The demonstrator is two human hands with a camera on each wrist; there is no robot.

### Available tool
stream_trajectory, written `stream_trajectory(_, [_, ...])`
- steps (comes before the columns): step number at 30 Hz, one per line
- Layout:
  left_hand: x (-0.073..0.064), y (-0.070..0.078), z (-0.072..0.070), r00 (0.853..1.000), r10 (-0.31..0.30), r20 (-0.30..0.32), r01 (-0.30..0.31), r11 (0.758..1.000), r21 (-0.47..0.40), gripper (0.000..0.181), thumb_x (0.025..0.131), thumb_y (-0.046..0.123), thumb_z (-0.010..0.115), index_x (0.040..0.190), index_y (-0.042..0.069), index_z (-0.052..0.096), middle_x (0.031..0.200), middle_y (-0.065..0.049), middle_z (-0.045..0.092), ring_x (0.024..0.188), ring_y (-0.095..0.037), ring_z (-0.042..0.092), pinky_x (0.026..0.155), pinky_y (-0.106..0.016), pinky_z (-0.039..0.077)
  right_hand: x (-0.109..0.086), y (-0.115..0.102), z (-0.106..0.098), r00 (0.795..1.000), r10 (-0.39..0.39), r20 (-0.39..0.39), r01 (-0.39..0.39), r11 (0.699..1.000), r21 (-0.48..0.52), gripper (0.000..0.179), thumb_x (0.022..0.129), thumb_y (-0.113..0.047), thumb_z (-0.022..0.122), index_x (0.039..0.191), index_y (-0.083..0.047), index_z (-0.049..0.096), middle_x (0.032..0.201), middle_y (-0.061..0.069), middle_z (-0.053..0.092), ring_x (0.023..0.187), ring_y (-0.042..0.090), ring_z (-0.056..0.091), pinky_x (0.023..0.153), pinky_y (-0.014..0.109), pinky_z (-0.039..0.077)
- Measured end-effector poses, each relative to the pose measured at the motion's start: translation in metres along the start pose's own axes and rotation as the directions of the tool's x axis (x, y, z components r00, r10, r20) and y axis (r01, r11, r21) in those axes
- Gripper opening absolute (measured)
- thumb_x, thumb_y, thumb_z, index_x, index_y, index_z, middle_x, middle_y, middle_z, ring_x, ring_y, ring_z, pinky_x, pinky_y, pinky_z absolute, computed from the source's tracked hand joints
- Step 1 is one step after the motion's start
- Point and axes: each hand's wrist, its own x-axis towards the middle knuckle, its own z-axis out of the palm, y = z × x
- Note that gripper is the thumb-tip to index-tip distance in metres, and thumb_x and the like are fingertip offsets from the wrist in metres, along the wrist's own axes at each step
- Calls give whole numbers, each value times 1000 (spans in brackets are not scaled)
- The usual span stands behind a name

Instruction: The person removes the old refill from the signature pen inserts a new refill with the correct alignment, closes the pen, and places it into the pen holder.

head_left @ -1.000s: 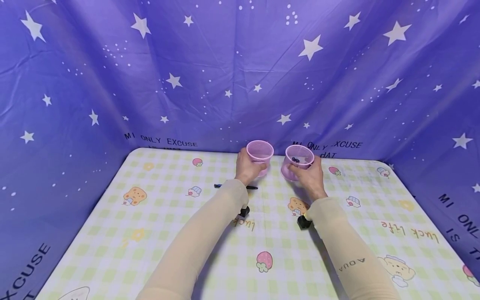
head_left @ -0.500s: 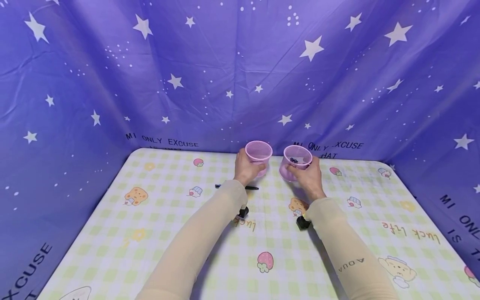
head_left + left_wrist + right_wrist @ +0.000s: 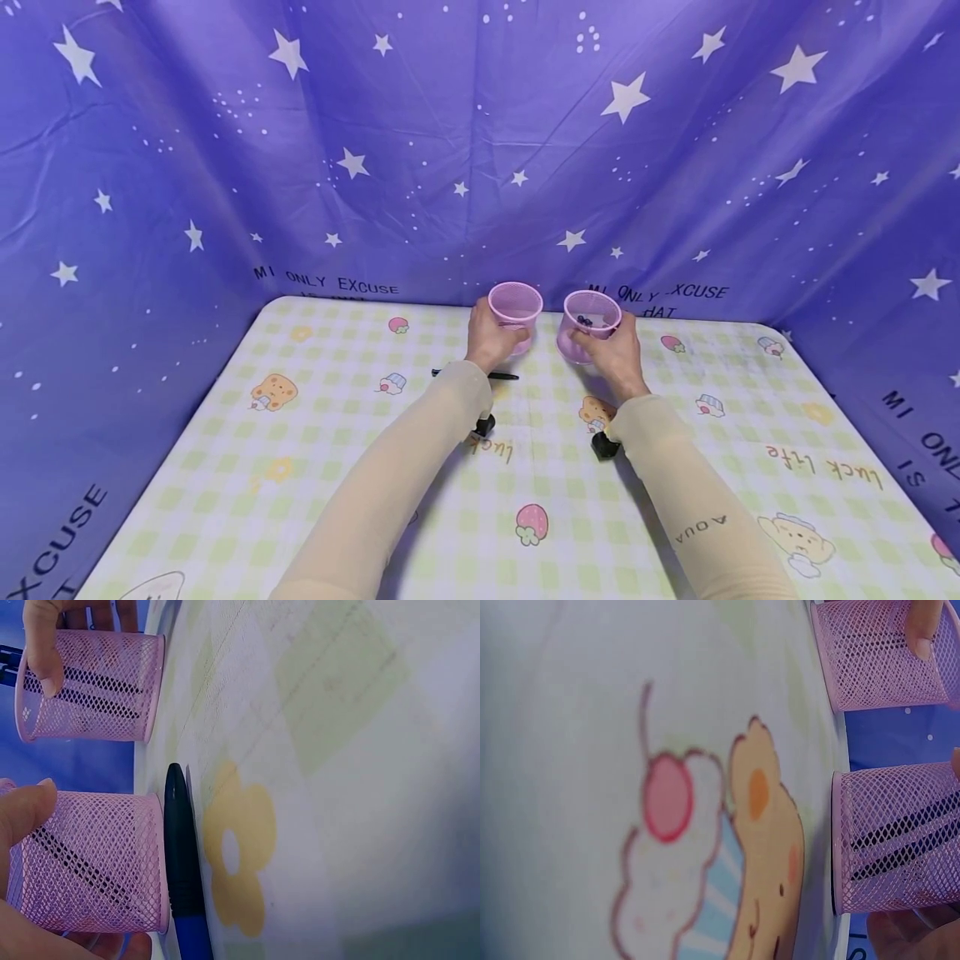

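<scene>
Two pink mesh pen holders stand upright side by side near the table's back edge, with a narrow gap between them. My left hand [image 3: 491, 340] grips the left pen holder [image 3: 97, 859], thumb on the near side and fingertips showing beyond it. A single dark pen leans inside, seen through the mesh. My right hand [image 3: 618, 357] holds the right pen holder [image 3: 900, 836] the same way, with two dark pens inside. On the cloth in front of the left holder lies a black and blue pen [image 3: 182, 855], partly covered by my left sleeve in the head view.
A checked tablecloth [image 3: 315, 467] with cartoon prints covers the table. Purple star-patterned curtains [image 3: 450, 125] hang close behind the holders and along both sides. A small black device [image 3: 604, 446] shows below the right wrist, another [image 3: 484, 427] below the left.
Both hands and their pen holders have shifted very slightly left on the table. The grips look the same, and the loose pen lies where it was.
</scene>
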Motion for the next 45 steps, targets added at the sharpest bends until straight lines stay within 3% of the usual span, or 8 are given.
stream_trajectory(45, [-4, -2, -16, 999, -35, -2, 35, 999, 6, 78, 63, 14, 87, 127, 4, 44, 120, -11, 50, 112, -25, 51, 101, -33, 39, -5, -8, 15, 999, -39, 25, 39, 999, 2, 90, 71, -28, 84, 137, -1, 30, 132, 22, 47, 123, 34, 46, 106, 43, 34])
